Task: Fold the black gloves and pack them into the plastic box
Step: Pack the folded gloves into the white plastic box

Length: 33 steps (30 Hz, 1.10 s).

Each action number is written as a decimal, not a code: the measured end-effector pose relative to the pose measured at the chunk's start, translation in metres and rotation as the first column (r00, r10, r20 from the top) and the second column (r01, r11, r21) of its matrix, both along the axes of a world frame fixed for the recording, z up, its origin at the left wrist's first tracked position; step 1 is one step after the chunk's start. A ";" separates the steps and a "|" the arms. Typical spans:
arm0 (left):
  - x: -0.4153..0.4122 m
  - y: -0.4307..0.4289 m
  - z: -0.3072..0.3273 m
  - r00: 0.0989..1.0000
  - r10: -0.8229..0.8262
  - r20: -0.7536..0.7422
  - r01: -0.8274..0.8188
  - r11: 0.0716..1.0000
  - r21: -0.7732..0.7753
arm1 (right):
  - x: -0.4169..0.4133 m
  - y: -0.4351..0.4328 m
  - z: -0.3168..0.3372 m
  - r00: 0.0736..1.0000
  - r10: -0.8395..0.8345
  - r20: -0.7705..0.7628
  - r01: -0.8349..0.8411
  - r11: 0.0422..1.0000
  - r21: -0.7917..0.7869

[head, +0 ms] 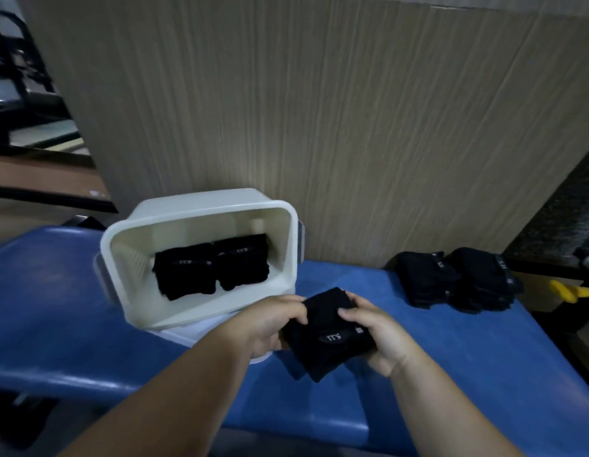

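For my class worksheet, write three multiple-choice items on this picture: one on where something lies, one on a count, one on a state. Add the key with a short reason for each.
1. Where do the unpacked glove piles lie relative to the plastic box?
A. Inside it
B. On the blue table, to its right
C. On top of it

2. How many folded glove bundles sit in the box?
A. One
B. Two
C. Four

3. What is the state of the glove nearest the camera?
A. It lies untouched
B. One hand alone holds it
C. Both hands grip it

Key:
1 B: the piles rest on the table, apart from the box, at the right.
2 B: two bundles stand side by side inside.
3 C: the left hand and right hand each curl fingers round it.
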<state>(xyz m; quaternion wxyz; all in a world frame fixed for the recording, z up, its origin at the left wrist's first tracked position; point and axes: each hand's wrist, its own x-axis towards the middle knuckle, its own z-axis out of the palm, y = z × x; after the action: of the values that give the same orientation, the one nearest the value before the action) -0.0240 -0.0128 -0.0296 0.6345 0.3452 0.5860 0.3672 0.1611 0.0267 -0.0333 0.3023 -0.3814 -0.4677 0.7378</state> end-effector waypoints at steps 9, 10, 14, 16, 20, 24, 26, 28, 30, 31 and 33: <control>-0.042 -0.026 0.011 0.997 0.071 0.023 -0.071 0.997 0.006 | -0.044 -0.018 0.006 0.996 -0.032 0.081 0.028 0.999 0.047; -0.046 -0.028 0.012 0.992 0.117 0.046 -0.119 0.993 0.025 | -0.051 -0.019 0.008 0.995 -0.053 0.083 0.047 0.997 0.065; -0.061 -0.031 0.012 0.917 0.351 0.188 -0.373 0.923 0.097 | -0.081 -0.018 0.013 0.984 -0.160 0.075 0.151 0.982 0.115; -0.066 -0.033 0.013 0.865 0.427 0.262 -0.467 0.877 0.113 | -0.095 -0.014 0.013 0.971 -0.223 0.086 0.211 0.968 0.133; -0.074 -0.039 0.018 0.797 0.507 0.328 -0.576 0.801 0.163 | -0.121 -0.006 0.014 0.941 -0.321 0.103 0.296 0.933 0.204; -0.082 -0.039 0.023 0.810 0.520 0.271 -0.581 0.771 0.260 | -0.138 0.001 0.022 0.938 -0.322 0.131 0.279 0.921 0.272; -0.086 -0.037 0.025 0.819 0.530 0.221 -0.574 0.764 0.295 | -0.145 0.005 0.027 0.929 -0.343 0.140 0.290 0.908 0.302; -0.090 -0.034 0.028 0.827 0.531 0.185 -0.562 0.763 0.319 | -0.151 0.009 0.032 0.921 -0.362 0.144 0.301 0.897 0.324; -0.093 -0.030 0.031 0.842 0.520 0.142 -0.535 0.773 0.342 | -0.157 0.014 0.036 0.917 -0.371 0.146 0.306 0.891 0.336; -0.094 -0.028 0.032 0.847 0.517 0.122 -0.524 0.774 0.356 | -0.160 0.016 0.038 0.915 -0.374 0.149 0.308 0.888 0.341; -0.098 -0.022 0.035 0.842 0.534 0.074 -0.519 0.765 0.381 | -0.166 0.022 0.042 0.916 -0.369 0.156 0.298 0.888 0.350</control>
<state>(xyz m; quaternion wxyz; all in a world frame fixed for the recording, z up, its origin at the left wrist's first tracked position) -0.1221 -0.0349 0.0049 0.4135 0.2922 0.5870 0.6318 -0.0050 0.0484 0.0091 0.4296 -0.4814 -0.5379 0.5426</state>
